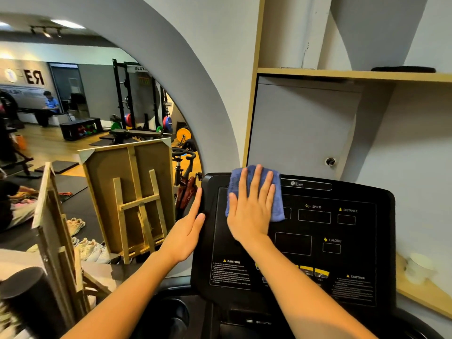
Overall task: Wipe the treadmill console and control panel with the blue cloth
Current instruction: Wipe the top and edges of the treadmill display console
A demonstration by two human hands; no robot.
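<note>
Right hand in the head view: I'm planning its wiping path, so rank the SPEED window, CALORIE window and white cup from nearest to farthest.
From the right hand:
1. SPEED window, just to its right on the console.
2. CALORIE window, lower right on the panel.
3. White cup, off the console, on the wooden ledge at far right.

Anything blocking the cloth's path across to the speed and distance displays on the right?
Nothing visible. The right hand presses the blue cloth flat on the console upper left; the panel rightward is bare. The left hand rests on the console's left edge.
</note>
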